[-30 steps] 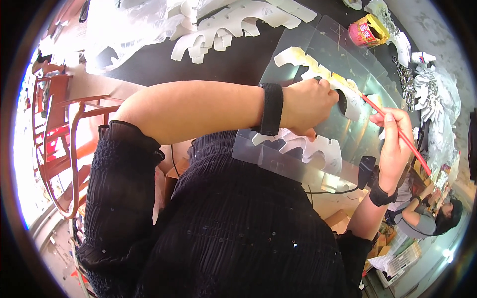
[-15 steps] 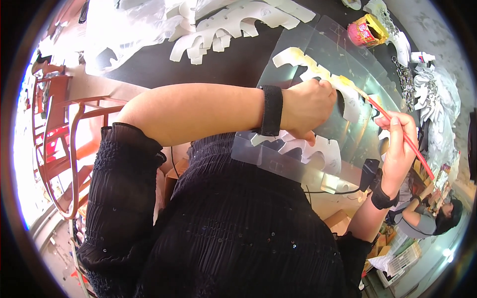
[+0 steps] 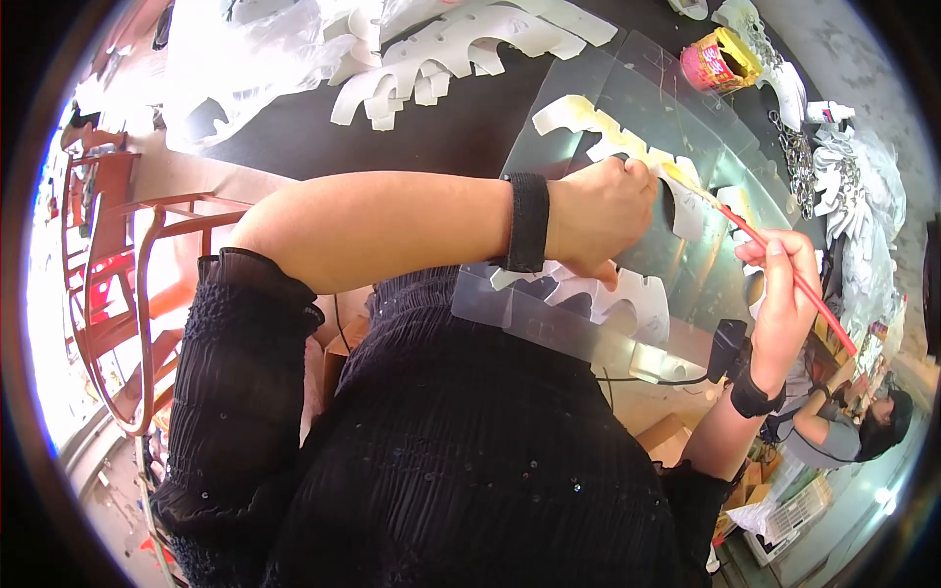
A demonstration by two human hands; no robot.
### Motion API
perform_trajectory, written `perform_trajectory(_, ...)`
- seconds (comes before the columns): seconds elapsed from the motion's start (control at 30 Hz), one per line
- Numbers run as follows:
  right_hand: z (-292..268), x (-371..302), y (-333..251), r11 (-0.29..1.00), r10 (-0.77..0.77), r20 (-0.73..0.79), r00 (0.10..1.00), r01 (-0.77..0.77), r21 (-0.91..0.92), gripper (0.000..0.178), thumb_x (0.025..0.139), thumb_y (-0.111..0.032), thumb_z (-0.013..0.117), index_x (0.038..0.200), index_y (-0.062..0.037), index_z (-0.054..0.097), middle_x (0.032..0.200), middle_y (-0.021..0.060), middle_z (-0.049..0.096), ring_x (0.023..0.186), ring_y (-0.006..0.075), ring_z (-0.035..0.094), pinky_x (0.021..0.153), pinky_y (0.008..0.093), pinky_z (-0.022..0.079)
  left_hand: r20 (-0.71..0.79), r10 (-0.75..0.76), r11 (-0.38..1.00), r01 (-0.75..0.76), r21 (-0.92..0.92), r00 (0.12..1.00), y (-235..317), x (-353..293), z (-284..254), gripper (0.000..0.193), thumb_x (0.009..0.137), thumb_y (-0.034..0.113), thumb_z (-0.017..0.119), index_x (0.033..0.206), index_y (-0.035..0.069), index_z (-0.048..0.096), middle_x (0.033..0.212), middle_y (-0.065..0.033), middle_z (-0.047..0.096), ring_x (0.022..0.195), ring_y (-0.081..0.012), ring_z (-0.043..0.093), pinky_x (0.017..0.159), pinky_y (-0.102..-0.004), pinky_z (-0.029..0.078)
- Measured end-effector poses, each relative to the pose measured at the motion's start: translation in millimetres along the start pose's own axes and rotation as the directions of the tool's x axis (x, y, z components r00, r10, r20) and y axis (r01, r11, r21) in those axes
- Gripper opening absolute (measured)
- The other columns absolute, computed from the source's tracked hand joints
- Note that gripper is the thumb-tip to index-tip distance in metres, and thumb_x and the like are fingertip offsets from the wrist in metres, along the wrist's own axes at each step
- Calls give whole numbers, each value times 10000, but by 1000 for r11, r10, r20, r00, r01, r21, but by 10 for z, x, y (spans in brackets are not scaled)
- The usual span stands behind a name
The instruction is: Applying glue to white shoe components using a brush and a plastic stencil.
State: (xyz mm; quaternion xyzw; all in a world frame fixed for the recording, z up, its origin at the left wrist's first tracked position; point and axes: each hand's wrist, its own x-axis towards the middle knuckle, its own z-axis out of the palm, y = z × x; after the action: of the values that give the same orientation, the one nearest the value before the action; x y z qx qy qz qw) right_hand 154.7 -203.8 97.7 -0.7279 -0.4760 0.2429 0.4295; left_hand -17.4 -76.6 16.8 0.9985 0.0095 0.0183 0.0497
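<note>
The white cut-out shape [image 3: 627, 157], partly coated yellow, lies on a clear plastic sheet [image 3: 686, 108] near the right edge of the dark worktop [image 3: 470, 127]. The left hand [image 3: 603, 211] presses it flat, fingers curled on it. The right hand [image 3: 784, 294] pinches a red brush [image 3: 784, 269], tip at the yellow edge. Painting looks midway; the next stroke calls for steady pressure and covering the bare white part.
</note>
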Motion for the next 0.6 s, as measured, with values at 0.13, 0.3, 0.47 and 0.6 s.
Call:
perform_trajectory(0.13,53,24,1,999,-47,7,999,47,27,126,905,-59,432,892,29,520,782,93,593,714,148,593,700,263,468,38,-7,1000,7,-12,999,7,10,-32,659,614,559,657,886,-40,617,1045,-138,511,932,-210,446,654,-264,416)
perform_trajectory(0.3,-3,12,-6,999,-33,43,999,33,19,118,901,-51,432,892,22,525,762,80,593,718,136,586,701,256,461,-7,9,1000,-9,7,1000,6,-19,-24,666,613,561,658,891,-43,616,1045,-144,509,924,-211,444,645,-261,408)
perform_trajectory(0.47,-43,-1,-1,999,-30,-30,999,29,-32,127,901,-64,440,892,26,529,769,84,592,719,134,584,702,257,461,33,-10,1000,9,16,999,19,-2,-36,672,611,562,658,893,-47,617,1052,-147,506,920,-216,441,641,-264,406)
perform_trajectory(0.6,72,16,-7,998,-63,36,997,63,26,127,903,-67,443,897,27,528,779,86,594,722,142,590,702,257,463,3,7,1000,-7,3,1000,22,-20,-6,673,609,560,662,890,-50,618,1064,-156,503,917,-219,442,647,-263,405)
